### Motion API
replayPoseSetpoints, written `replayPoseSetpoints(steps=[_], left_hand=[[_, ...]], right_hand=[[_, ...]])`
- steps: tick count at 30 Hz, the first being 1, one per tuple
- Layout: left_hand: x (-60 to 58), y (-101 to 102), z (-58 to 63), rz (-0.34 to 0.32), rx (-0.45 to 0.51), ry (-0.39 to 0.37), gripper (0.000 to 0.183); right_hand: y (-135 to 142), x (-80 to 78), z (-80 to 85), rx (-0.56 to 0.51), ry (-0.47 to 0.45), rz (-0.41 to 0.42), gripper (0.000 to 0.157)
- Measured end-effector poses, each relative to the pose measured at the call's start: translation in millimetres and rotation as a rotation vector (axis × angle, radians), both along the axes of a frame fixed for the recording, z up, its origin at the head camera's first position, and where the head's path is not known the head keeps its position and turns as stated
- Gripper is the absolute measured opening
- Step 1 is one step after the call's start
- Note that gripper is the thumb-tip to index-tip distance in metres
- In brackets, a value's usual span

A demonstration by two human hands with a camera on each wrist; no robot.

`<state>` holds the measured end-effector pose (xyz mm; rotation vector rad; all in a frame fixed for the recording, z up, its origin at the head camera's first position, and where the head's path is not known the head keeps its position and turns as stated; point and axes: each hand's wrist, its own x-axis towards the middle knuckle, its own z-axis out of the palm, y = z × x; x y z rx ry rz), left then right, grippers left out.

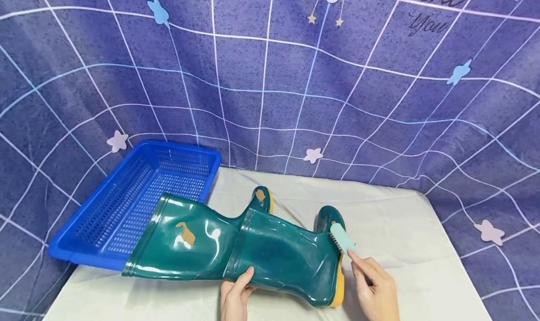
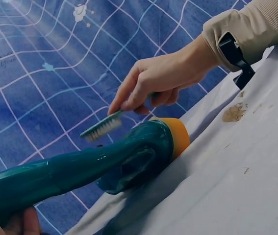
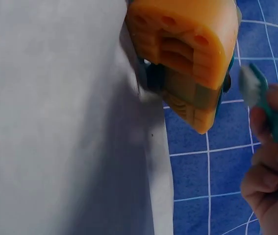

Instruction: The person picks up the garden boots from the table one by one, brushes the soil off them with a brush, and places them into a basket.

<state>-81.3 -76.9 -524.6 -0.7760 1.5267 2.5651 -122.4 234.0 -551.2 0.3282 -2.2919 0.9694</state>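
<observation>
Left hand (image 1: 235, 300): my thumb lies over the nearer boot (image 1: 287, 253), my fingers pass underneath, and I pinch its shaft between them by the rim.
Right hand (image 1: 375, 290): my fingers are clamped on the handle of a pale green brush (image 1: 343, 239).
Brush: its bristles face the nearer boot's foot, just beside it; both wrist views show a slim gap.
Nearer boot: glossy green, tipped on its side over the tabletop (image 1: 392, 227), rim toward the left edge, yellow-orange sole (image 1: 339, 288) toward the right edge. I cannot tell whether the foot touches the cloth (image 1: 422, 283).
Farther boot (image 1: 206, 260): green too, to the left and partly hidden behind the nearer one's shaft, toe toward the back edge, brown patches (image 1: 185, 234) on shaft and toe.
Basket (image 1: 84, 258): blue and perforated, at the back left corner; the farther boot's shaft crosses its rim in the head view, touching or not I cannot tell.
Smudge (image 2: 234, 112): brown, on the white cloth.
Sleeve (image 2: 256, 29): beige, on my right arm, a black band (image 2: 231, 50) at the cuff.
Backdrop (image 1: 270, 91): purple-blue with grid lines and stars, behind the back edge.
</observation>
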Motion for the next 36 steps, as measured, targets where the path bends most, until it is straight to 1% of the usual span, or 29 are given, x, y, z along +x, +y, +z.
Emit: replayPoseSetpoints(steps=[2, 4, 5, 7, 8, 10, 11, 13, 15, 16, 18, 21, 23, 27, 29, 30, 31, 33, 35, 36], left_hand=[[0.2, 0, 0.3, -0.002, -0.004, -0.004, 0.029], [0.7, 0, 0.6, -0.008, -0.009, -0.006, 0.028], [0.9, 0, 0.7, -0.011, -0.01, -0.008, 0.028], [0.8, 0, 1.2, -0.016, -0.01, -0.013, 0.025], [0.9, -1, 1.3, -0.02, -0.011, -0.014, 0.02], [0.9, -2, 1.6, -0.026, -0.009, -0.013, 0.015], [0.8, -2, 1.7, -0.027, -0.005, -0.011, 0.014], [1.1, -3, 1.6, -0.032, -0.001, -0.001, 0.013], [1.3, -3, 1.5, -0.033, 0.005, 0.013, 0.014], [1.2, -3, 1.5, -0.032, 0.009, 0.014, 0.014], [1.0, -3, 1.5, -0.035, 0.013, 0.019, 0.014], [0.8, -4, 1.5, -0.03, 0.013, 0.015, 0.012], [0.2, -3, 1.5, -0.027, 0.01, 0.013, 0.012], [-0.6, -3, 0.8, -0.029, -0.004, 0.013, 0.015], [-0.6, -3, 0.8, -0.027, 0.001, 0.01, 0.015], [-0.7, -3, 1.0, -0.025, 0.005, 0.008, 0.015], [-0.6, -3, 1.3, -0.022, 0.01, 0.006, 0.014], [-0.1, -3, 1.3, -0.016, 0.019, 0.008, 0.014], [0.2, -2, 1.1, -0.011, 0.025, 0.014, 0.015], [0.2, -2, 1.1, -0.01, 0.028, 0.016, 0.014]], right_hand=[[-1, 1.4, 1.4, 0.009, 0.01, 0.04, 0.045], [2, 0.8, 2.0, 0.041, 0.033, 0.047, 0.044], [5, 0.6, 2.8, 0.062, 0.038, 0.03, 0.043], [11, 0.3, 4.2, 0.091, 0.035, -0.034, 0.04], [13, 0.3, 4.7, 0.094, 0.031, -0.061, 0.039], [17, 0.8, 5.5, 0.073, 0.02, -0.101, 0.037], [17, 1.2, 5.8, 0.051, 0.012, -0.107, 0.037], [15, 1.9, 5.8, 0.001, 0.013, -0.082, 0.039], [10, 2.7, 4.8, -0.029, 0.025, -0.028, 0.043], [6, 3.2, 4.1, -0.023, 0.027, 0.003, 0.045], [-1, 4.4, 3.0, 0.002, 0.001, 0.056, 0.048], [-5, 5.7, 1.5, 0.06, -0.045, 0.088, 0.049], [0, 5.9, 2.8, 0.099, -0.06, 0.064, 0.048], [18, 4.1, 4.8, 0.167, -0.01, -0.036, 0.044], [23, 3.1, 4.3, 0.161, 0.02, -0.065, 0.045], [24, 2.7, 3.6, 0.145, 0.026, -0.065, 0.046], [23, 2.3, 2.4, 0.126, 0.041, -0.044, 0.047], [18, 1.7, -0.2, 0.095, 0.063, 0.025, 0.051], [11, 1.5, -2.7, 0.096, 0.063, 0.097, 0.055], [7, 1.5, -3.3, 0.105, 0.057, 0.119, 0.056]])
